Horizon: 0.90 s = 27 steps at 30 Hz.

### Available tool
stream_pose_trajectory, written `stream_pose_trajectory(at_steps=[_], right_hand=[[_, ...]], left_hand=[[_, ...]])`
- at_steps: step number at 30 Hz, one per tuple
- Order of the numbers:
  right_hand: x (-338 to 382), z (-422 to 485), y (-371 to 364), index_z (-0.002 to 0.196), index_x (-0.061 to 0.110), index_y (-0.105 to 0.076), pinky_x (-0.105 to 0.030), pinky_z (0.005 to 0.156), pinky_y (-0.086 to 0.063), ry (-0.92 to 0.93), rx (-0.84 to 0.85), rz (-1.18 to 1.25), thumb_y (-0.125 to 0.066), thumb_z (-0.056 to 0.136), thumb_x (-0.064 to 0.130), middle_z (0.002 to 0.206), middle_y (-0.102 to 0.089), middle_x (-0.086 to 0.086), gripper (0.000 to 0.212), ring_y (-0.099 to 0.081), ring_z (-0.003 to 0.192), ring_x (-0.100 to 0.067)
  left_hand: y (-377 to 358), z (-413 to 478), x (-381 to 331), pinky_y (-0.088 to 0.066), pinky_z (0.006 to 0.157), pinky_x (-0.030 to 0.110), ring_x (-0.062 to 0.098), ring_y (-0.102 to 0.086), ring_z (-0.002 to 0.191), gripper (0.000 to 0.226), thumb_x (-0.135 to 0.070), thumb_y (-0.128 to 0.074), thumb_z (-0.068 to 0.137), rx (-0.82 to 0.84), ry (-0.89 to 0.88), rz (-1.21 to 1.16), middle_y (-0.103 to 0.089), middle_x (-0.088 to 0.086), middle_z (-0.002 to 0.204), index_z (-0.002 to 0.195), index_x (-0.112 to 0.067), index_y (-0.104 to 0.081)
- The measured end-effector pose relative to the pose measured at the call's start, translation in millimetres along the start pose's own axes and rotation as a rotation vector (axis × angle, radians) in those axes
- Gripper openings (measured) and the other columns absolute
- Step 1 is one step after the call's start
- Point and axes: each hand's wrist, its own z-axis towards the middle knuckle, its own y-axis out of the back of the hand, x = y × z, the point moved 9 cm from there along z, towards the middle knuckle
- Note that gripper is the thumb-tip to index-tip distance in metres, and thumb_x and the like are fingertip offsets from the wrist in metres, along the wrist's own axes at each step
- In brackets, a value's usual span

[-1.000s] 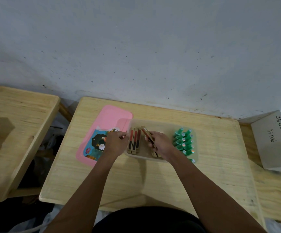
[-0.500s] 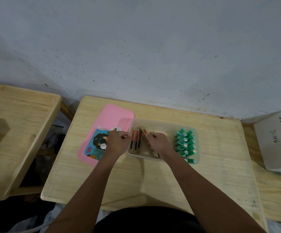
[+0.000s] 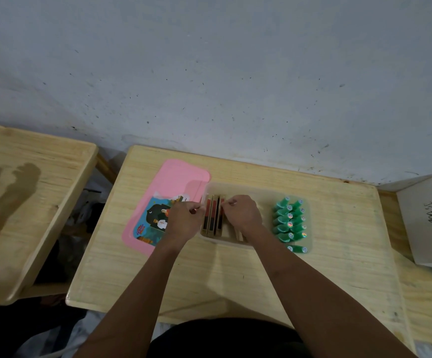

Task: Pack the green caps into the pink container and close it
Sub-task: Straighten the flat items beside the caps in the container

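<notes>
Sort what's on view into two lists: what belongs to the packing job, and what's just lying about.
For the job:
- green caps, in rows at the right end of the container
- clear container, open
- pink lid, lying beside it
- flat sticks in the container, which both hands are handling
- left hand, right hand

Lying about:
- white box
- second table

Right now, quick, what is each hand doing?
Left hand: closed, fingers curled at the left edge of the clear box; what it pinches cannot be told.
Right hand: closed on the flat pieces standing inside the box.
</notes>
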Motion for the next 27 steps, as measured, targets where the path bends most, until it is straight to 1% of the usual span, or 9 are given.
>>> stream_pose_trajectory(at_steps=[2,4,6,9,13,16,20,23,27], right_hand=[[3,2,-3,0.118,0.022,-0.065,-0.041,0.083,-0.057,0.040,0.038,0.096,-0.054,0.093,0.032,0.112,-0.069,0.001,0.029,-0.068,0.091,-0.023],[8,3,-6,0.130,0.024,-0.058,-0.042,0.078,-0.060,0.086,0.107,0.088,-0.051,0.097,0.028,0.118,-0.064,-0.001,0.034,-0.070,0.082,-0.022],[11,5,-6,0.135,0.023,-0.054,-0.035,0.068,-0.061,0.103,0.162,0.049,-0.048,0.100,0.026,0.117,-0.062,-0.003,0.036,-0.070,0.073,-0.020],[11,7,-9,0.137,0.019,-0.050,-0.030,0.059,-0.058,0.104,0.246,0.014,-0.047,0.100,0.027,0.117,-0.062,-0.007,0.038,-0.071,0.076,-0.024],[11,8,-15,0.131,0.021,-0.050,-0.042,0.070,-0.060,0.087,0.325,-0.022,-0.050,0.098,0.029,0.106,-0.066,-0.009,0.034,-0.071,0.082,-0.028],[14,9,-14,0.132,0.024,-0.050,-0.041,0.077,-0.058,0.118,0.299,-0.036,-0.050,0.097,0.030,0.113,-0.064,-0.009,0.036,-0.068,0.087,-0.024],[17,6,-17,0.143,0.021,-0.045,-0.041,0.095,-0.051,0.169,0.308,-0.089,-0.046,0.099,0.030,0.135,-0.057,-0.009,0.045,-0.061,0.110,-0.026],[16,6,-17,0.143,0.021,-0.045,-0.038,0.094,-0.051,0.168,0.321,-0.105,-0.047,0.100,0.029,0.137,-0.055,-0.009,0.045,-0.061,0.109,-0.025],[18,5,-15,0.139,0.019,-0.052,-0.038,0.101,-0.046,0.191,0.298,-0.129,-0.049,0.098,0.026,0.138,-0.056,-0.009,0.041,-0.056,0.119,-0.025]], left_hand=[[1,0,0,-0.054,0.086,0.032,0.021,-0.067,0.088,0.031,-0.020,-0.060,0.090,0.000,0.000,-0.010,-0.072,0.011,0.104,0.116,-0.004,-0.065],[1,-1,0,-0.054,0.086,0.031,0.020,-0.067,0.087,0.030,-0.020,-0.059,0.090,0.000,-0.004,-0.012,-0.072,0.011,0.104,0.116,-0.004,-0.066],[1,-1,-2,-0.052,0.083,0.026,0.016,-0.065,0.083,0.029,-0.019,-0.059,0.090,-0.002,-0.009,-0.014,-0.072,0.010,0.103,0.115,-0.004,-0.066],[1,-1,-3,-0.050,0.079,0.022,0.014,-0.063,0.080,0.028,-0.018,-0.059,0.090,-0.007,-0.021,-0.019,-0.073,0.009,0.102,0.113,-0.005,-0.067],[0,-2,-2,-0.053,0.081,0.027,0.016,-0.065,0.082,0.029,-0.020,-0.058,0.091,0.008,-0.018,-0.017,-0.073,0.009,0.102,0.114,-0.005,-0.067],[0,-1,-2,-0.051,0.079,0.024,0.014,-0.064,0.080,0.028,-0.020,-0.058,0.091,0.007,-0.022,-0.007,-0.073,0.009,0.100,0.113,-0.006,-0.068],[0,-1,-1,-0.052,0.083,0.025,0.015,-0.065,0.085,0.029,-0.021,-0.058,0.091,0.011,-0.017,0.001,-0.073,0.008,0.103,0.114,-0.006,-0.067],[0,-1,-1,-0.052,0.083,0.026,0.016,-0.065,0.086,0.030,-0.022,-0.058,0.091,0.016,-0.014,0.000,-0.073,0.009,0.104,0.115,-0.006,-0.067],[0,-1,-1,-0.052,0.085,0.027,0.015,-0.064,0.086,0.030,-0.021,-0.058,0.091,0.013,-0.013,0.008,-0.072,0.010,0.105,0.115,-0.005,-0.066]])
